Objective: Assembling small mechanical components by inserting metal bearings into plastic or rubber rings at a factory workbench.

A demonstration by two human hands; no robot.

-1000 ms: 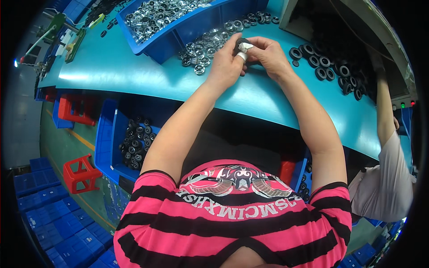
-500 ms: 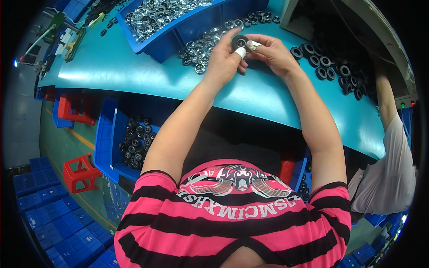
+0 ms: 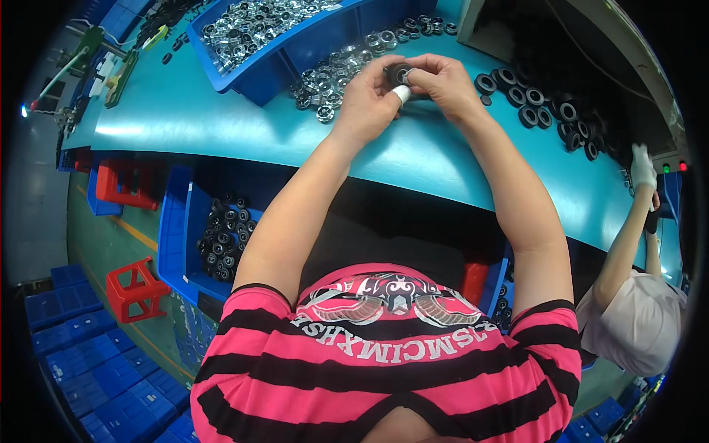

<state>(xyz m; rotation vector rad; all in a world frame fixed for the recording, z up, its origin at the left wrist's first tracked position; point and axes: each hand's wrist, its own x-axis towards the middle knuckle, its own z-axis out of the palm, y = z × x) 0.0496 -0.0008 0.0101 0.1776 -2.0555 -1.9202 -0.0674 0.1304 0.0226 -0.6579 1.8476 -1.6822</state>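
Note:
Above the blue-green tabletop, my two hands meet around a small black wheel [image 3: 399,73] with a lighter hub. My left hand [image 3: 367,102] grips it from the left, its thumb wrapped in white tape. From the other side my right hand [image 3: 448,87] pinches the wheel, thumb pressed against its face; part of the wheel is hidden by the fingers. Clear, shiny wheel hubs [image 3: 323,91] lie in a heap just left of my hands. Several black rubber rings [image 3: 528,97] are spread on the table to the right.
A blue bin [image 3: 284,62] full of clear hubs stands at the back left. Below the table edge, another blue bin [image 3: 174,244] contains black wheels. A large box-like machine [image 3: 480,23] is at back right. A co-worker's gloved hand [image 3: 642,167] is at far right. Red stools [image 3: 136,289] stand on the floor.
My right thumb has shifted onto the wheel, and my fingers have closed more around it. The co-worker's arm has drawn back out of the machine area, bringing a gloved hand into sight.

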